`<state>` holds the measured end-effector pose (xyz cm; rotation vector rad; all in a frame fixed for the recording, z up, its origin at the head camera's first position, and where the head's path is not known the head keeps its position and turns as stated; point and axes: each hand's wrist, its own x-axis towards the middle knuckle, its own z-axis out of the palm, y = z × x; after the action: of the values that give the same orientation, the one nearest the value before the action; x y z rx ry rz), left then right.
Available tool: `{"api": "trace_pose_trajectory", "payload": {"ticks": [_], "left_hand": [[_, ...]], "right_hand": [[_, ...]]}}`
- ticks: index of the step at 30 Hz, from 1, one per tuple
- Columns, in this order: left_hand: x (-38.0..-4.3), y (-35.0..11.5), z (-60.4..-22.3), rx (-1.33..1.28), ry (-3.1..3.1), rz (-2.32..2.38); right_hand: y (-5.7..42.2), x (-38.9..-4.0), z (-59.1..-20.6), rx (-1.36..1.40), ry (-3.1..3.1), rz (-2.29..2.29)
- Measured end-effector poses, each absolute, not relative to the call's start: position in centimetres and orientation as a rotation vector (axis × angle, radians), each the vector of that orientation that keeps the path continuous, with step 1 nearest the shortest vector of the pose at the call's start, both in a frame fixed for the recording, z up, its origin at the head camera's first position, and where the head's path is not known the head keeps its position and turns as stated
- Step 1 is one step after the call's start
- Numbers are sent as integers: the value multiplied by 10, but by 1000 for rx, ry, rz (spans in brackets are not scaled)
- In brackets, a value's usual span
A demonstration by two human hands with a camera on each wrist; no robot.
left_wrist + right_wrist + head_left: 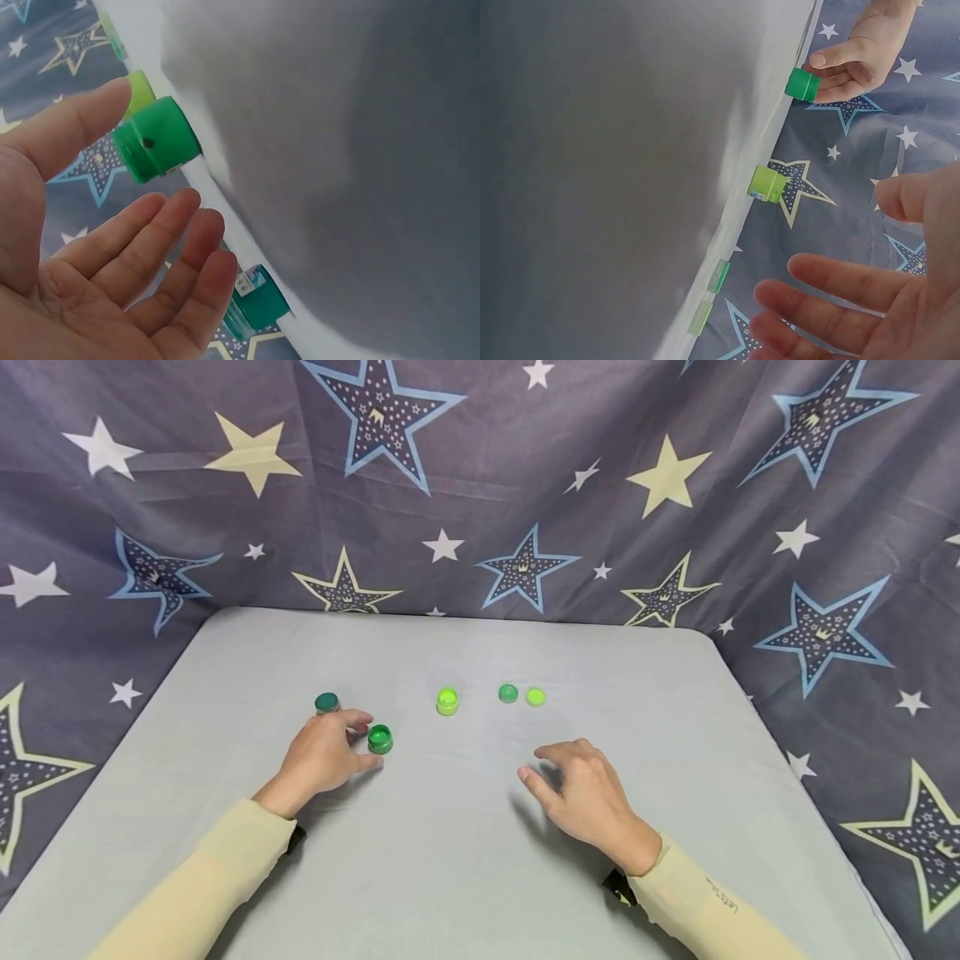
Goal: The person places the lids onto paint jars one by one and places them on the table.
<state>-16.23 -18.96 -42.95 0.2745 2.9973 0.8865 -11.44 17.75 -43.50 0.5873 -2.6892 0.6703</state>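
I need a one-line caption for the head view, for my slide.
Left hand near a green jar, right hand above the pale table, two round lids farther back.

Left grip [82,296] loosely brackets 1 green jar [161,139], with 1 teal jar [264,301] near.

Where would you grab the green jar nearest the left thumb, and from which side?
Probably by the round side wall of the jar, below its narrower neck, coming from the person's left: it stands upright, and the left hand is spread toward it from that side.
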Motion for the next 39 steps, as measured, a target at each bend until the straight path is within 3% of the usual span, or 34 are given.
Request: {"api": "trace_pose_trajectory", "payload": {"ticks": [22,39], "left_hand": [[-172,-181,-436,250,2972,774],[-158,-172,-427,260,2958,831]], "right_hand": [[178,-117,-437,618,-2659,673],[178,-131,-433,637,-2647,646]]}}
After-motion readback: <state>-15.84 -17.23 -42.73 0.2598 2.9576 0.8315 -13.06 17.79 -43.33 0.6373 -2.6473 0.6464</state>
